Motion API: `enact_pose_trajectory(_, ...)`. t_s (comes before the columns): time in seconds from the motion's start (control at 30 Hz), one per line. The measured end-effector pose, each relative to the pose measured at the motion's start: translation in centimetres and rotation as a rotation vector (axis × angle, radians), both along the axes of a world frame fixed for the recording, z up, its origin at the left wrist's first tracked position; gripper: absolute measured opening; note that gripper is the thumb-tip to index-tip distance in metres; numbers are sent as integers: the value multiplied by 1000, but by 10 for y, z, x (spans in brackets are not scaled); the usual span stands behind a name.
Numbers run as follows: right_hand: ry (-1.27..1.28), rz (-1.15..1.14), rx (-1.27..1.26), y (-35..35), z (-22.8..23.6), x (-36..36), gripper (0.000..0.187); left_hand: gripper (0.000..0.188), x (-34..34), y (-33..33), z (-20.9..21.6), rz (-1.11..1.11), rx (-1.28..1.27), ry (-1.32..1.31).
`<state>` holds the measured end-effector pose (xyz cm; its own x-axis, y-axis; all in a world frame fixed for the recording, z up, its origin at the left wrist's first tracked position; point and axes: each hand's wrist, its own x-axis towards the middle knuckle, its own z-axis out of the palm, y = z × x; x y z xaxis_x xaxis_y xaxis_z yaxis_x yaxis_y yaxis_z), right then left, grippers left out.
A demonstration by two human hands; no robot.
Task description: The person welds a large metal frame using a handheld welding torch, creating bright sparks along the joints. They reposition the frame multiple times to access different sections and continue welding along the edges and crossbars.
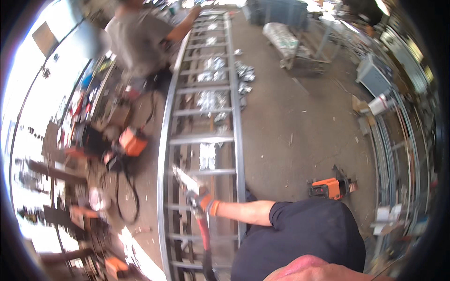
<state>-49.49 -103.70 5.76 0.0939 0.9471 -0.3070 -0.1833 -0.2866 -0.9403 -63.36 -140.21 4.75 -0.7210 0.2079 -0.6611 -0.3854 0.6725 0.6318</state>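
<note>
Daylight glare blows out the left edge; motion blur, fisheye-bent, dark rim.

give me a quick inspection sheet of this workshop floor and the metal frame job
surface: grey concrete floor, dusty, with scraps.
job's things: long ladder-like metal frame lying flat; a red-handled tool lies over it.
clutter: shiny metal pieces under and beside the frame; orange tool on the floor.
hands: one gloved hand, grey and orange, grips the red-handled tool; which hand it is cannot be told, no other seen.
cables: black cable looped by an orange machine.
surroundings: another person reaches to the frame's far end; metal stock stacked on the right.
</note>
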Motion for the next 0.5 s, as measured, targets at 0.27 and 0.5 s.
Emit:
enact_pose_trajectory(0.27, 586, 113, -124, 2, -8, 7, 22, 26, 125, -301, 86, 480, -270, -142)
enact_pose_trajectory(0.5, 692, 93, -258, -3, 38, -11, 26, 27, 135, -309, 125, 496, -395, -186)
